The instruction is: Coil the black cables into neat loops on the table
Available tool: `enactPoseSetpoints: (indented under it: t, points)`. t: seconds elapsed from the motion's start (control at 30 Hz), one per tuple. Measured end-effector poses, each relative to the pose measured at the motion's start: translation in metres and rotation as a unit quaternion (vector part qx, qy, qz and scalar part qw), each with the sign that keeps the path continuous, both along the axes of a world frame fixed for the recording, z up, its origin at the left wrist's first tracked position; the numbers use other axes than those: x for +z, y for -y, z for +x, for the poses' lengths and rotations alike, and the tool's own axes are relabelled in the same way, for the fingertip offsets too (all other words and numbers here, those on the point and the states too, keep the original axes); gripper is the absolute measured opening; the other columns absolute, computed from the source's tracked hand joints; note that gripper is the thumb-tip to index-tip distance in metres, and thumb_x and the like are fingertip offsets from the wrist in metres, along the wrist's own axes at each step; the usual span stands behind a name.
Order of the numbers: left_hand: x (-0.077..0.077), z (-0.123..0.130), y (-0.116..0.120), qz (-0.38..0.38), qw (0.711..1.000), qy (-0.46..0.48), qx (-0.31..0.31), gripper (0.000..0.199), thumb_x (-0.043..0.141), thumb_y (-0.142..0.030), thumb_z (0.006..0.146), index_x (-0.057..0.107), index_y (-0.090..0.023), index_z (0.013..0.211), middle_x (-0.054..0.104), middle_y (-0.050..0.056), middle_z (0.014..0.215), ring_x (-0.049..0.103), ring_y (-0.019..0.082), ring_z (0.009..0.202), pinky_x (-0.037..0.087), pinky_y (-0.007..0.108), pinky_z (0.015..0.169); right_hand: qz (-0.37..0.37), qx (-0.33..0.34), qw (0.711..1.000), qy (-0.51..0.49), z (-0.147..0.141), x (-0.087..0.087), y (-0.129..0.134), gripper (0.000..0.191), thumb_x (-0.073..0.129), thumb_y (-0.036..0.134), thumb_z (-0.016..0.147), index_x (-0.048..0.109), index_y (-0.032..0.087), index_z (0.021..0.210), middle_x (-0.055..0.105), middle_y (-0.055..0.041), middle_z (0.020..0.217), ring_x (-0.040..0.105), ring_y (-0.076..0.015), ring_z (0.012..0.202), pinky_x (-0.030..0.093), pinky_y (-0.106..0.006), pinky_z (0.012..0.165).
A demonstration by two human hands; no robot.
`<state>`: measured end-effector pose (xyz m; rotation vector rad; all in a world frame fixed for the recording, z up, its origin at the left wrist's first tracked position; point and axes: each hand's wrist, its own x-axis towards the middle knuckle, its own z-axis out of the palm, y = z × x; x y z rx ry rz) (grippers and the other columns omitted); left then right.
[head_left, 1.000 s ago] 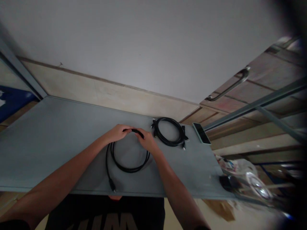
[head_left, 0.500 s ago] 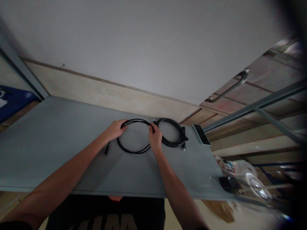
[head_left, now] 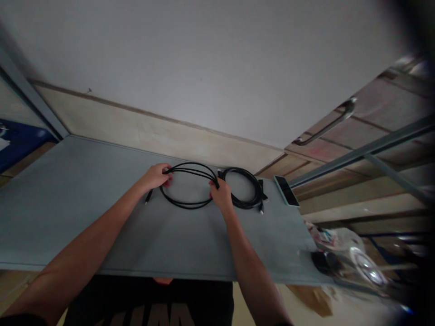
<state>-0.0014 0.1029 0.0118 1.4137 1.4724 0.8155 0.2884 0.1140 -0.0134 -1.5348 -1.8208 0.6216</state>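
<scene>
Between my two hands a black cable [head_left: 190, 207] is held in a loose coil of several loops above the grey tabletop. My left hand [head_left: 161, 175] is closed on the coil's left side, fingers pinching the strands. On the right side, my right hand [head_left: 220, 192] grips the gathered strands. One plug end [head_left: 148, 196] of this cable hangs below my left hand. Just right of my right hand lies a second coiled black cable [head_left: 253, 181], its connectors showing at its right edge.
A phone [head_left: 286, 191] with a pale edge lies at the right end of the grey table [head_left: 84, 194]. Behind the table rises a white panel [head_left: 204, 81]. Metal posts stand at both sides. A clear plastic bag [head_left: 346, 239] and other items sit beyond the right edge.
My left hand has moved slightly left and up, carrying its side of the coil. The loops look wider and more spread apart at the top. My right hand stays nearly in place.
</scene>
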Motion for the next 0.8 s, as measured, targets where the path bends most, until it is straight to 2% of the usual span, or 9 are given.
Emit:
enactPoseSetpoints:
  t: [0.1,0.2,0.27,0.37,0.43,0.53,0.7,0.8]
  points:
    - [0.004,0.000,0.000,-0.065,0.986,0.153,0.012,0.019,0.067,-0.030,0.083,0.058,-0.018,0.095,0.051,-0.005,0.055,0.049,0.010,0.044,0.050,0.026,0.053,-0.039,-0.028,0.997,-0.058,-0.001,0.003,0.000,0.017,0.050,0.026,0.083,0.063,0.018,0.090,0.069,-0.0053,0.078,0.059,-0.0167,0.048,0.046,-0.029,0.050]
    - [0.007,0.003,-0.001,-0.063,0.974,0.201,0.090,0.024,0.071,-0.031,0.081,0.056,-0.019,0.095,0.037,-0.011,0.052,0.034,0.005,0.039,0.041,0.020,0.045,-0.020,-0.031,0.997,-0.068,-0.006,0.005,0.001,0.030,0.049,0.027,0.086,0.062,0.018,0.111,0.070,-0.0084,0.095,0.061,-0.0159,0.050,0.047,-0.029,0.051]
    - [0.006,0.005,-0.003,-0.060,0.959,0.237,0.145,0.023,0.069,-0.027,0.081,0.052,-0.020,0.094,0.034,-0.011,0.054,0.031,0.004,0.040,0.031,0.016,0.040,0.006,-0.011,0.999,-0.046,-0.009,0.007,0.004,0.042,0.050,0.028,0.088,0.055,0.018,0.128,0.068,-0.0115,0.105,0.065,-0.0181,0.059,0.052,-0.032,0.060]
    - [0.002,0.007,-0.004,-0.055,0.943,0.270,0.187,0.020,0.065,-0.024,0.082,0.048,-0.022,0.093,0.029,-0.011,0.055,0.028,0.004,0.040,0.022,0.015,0.038,0.067,0.065,0.996,0.013,-0.014,0.007,0.009,0.055,0.048,0.027,0.091,0.043,0.020,0.146,0.065,-0.0144,0.120,0.067,-0.0247,0.092,0.052,-0.037,0.084]
    - [-0.002,0.007,-0.005,-0.056,0.951,0.246,0.182,0.018,0.063,-0.026,0.083,0.048,-0.022,0.094,0.031,-0.010,0.056,0.030,0.005,0.041,0.021,0.014,0.038,0.086,0.118,0.988,0.046,-0.016,0.006,0.012,0.060,0.044,0.024,0.093,0.035,0.021,0.152,0.065,-0.0144,0.121,0.063,-0.0263,0.103,0.048,-0.040,0.094]
    - [-0.004,0.007,-0.004,-0.040,0.971,0.173,0.158,0.020,0.062,-0.029,0.084,0.053,-0.021,0.100,0.038,-0.008,0.058,0.037,0.006,0.044,0.027,0.014,0.040,0.085,0.148,0.984,0.056,-0.016,0.003,0.011,0.060,0.041,0.022,0.094,0.034,0.019,0.154,0.067,-0.0128,0.106,0.063,-0.0248,0.095,0.049,-0.039,0.093]
    - [-0.001,0.005,-0.001,0.011,0.987,0.084,0.138,0.030,0.068,-0.033,0.080,0.062,-0.019,0.106,0.053,-0.004,0.061,0.045,0.008,0.048,0.036,0.018,0.045,0.107,0.125,0.986,0.005,-0.011,-0.001,0.007,0.053,0.041,0.019,0.093,0.049,0.018,0.146,0.067,-0.0087,0.094,0.063,-0.0207,0.088,0.050,-0.035,0.090]
    - [0.003,-0.002,-0.003,0.059,0.990,0.009,0.131,0.028,0.068,-0.044,0.079,0.065,-0.018,0.088,0.054,-0.003,0.054,0.046,0.010,0.046,0.036,0.022,0.047,0.119,0.091,0.989,-0.018,-0.012,-0.002,0.007,0.049,0.043,0.019,0.093,0.056,0.019,0.140,0.069,-0.0084,0.095,0.065,-0.0201,0.087,0.052,-0.034,0.088]
